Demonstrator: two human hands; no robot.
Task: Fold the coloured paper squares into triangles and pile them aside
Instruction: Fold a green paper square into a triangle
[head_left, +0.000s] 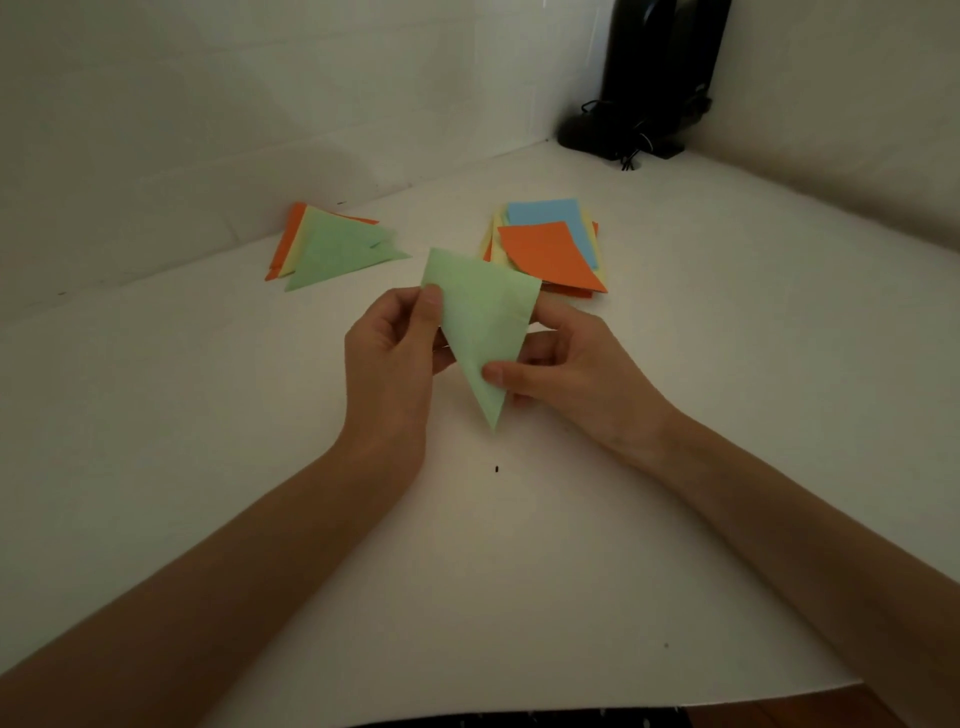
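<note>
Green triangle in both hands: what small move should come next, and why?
Probably carry the green triangle left onto the folded pile. It already looks fully folded, the left hand and right hand both pinch it, and that pile holds similar triangles.

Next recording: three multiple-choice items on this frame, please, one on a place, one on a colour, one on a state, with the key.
1. The pile of folded triangles lies: A) at the left, by the wall; B) at the far right; C) at the near edge.
2. Top sheet of the unfolded stack: A) blue; B) orange; C) green.
3. The green paper is: A) flat, unfolded; B) crumpled; C) a folded triangle.
Key: 1A, it sits left of both hands near the wall; 2B, orange overlaps blue; 3C, the left hand and right hand pinch a triangle.
</note>
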